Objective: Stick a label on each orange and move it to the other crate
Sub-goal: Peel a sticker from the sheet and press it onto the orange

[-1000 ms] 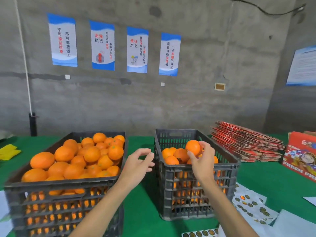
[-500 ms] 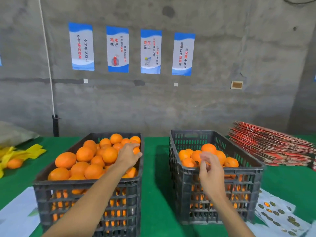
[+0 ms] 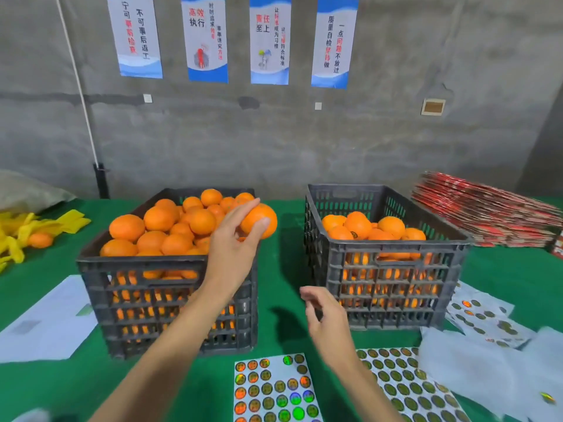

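Two dark slatted crates stand side by side on my green table: the left crate [image 3: 170,281] is heaped above its rim with oranges, while the right crate [image 3: 393,287] holds a lower pile that stays below the rim at the back. At least one orange in the right crate shows a small dark round sticker. The orange [image 3: 259,221] I hold is bright, smooth and evenly coloured, with no label that I can see on the side facing me; it hangs above the right-hand rim of the left crate. My left hand [image 3: 233,243] reaches forward, arm extended, fingers and thumb wrapped around that orange. My right hand [image 3: 327,319] hovers empty, fingers loosely curled, low between the crates and just above the sticker sheets [image 3: 275,388] lying at the table's near edge.
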Available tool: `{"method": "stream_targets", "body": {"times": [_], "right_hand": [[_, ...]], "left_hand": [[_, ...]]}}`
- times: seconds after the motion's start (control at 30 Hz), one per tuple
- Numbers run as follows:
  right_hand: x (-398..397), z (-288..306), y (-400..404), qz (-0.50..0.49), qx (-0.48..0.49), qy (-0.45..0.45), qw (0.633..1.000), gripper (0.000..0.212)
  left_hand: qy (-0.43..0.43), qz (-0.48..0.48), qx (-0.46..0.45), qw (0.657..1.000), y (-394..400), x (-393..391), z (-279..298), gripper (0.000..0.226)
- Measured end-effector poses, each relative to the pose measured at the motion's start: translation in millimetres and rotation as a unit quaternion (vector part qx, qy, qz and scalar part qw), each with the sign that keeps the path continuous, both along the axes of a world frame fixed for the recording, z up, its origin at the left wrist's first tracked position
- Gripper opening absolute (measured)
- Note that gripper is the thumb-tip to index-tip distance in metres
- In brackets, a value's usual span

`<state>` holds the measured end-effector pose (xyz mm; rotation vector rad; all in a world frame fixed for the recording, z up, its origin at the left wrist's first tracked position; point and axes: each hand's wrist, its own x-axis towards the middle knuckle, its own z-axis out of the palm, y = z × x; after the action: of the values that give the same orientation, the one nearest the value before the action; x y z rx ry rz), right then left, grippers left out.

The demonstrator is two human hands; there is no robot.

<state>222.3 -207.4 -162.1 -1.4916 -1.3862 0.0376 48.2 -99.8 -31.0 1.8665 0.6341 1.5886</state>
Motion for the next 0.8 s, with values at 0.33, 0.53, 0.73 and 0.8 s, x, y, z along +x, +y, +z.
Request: {"method": "stream_targets", "body": {"times": [0.33,0.53,0.73,0.8], "right_hand": [[-1,-93,-7,-0.013,-0.271,-0.065,0.960,0.030],[-5,-102,-8,-0.002,-0.269,-0.174,0.947,0.051],[-1,-100,-1,0.019,-0.243,-0.220,0.945,0.035],[-3,-103,-2,0.018,-0.231,-0.163,0.959,0.030]], "left_hand": [[0.032,-0.066,-0.220,0.973,-91,-25,-150,0.035],[0.047,-0.016,-0.336,0.941,-91,-20,-212,0.031],[0.003,-0.016,-0.394,0.919,-87,-17,-225,0.031],[0.006,-0.022,-0.389,0.921,-87,-19,-227,0.030]]}}
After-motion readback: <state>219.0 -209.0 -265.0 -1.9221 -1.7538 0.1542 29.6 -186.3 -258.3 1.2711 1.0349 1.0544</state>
